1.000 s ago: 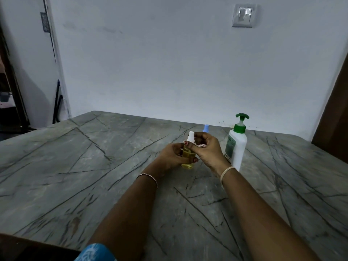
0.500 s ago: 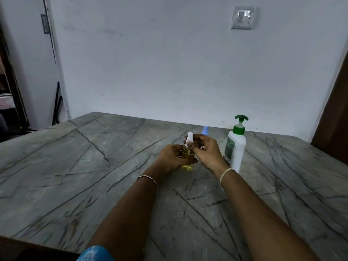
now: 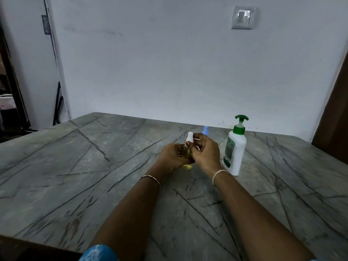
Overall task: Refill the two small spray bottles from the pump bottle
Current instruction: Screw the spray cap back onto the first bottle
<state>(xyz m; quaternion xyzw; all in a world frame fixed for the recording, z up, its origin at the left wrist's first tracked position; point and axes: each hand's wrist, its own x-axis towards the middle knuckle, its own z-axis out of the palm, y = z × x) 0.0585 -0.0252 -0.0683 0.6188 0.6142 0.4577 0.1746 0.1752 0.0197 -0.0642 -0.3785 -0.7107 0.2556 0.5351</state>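
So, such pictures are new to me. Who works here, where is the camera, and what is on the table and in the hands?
No machine: a person works with two bare hands. The camera sits on the person's head, looking forward and down. On the grey stone table stand a white pump bottle and, behind the hands, a small blue-topped bottle. The left hand grips a small yellowish spray bottle; the right hand pinches its white spray top.

My left hand curls round the small spray bottle; my right hand, at its three o'clock, pinches the white spray top. Both forearms reach toward twelve o'clock.
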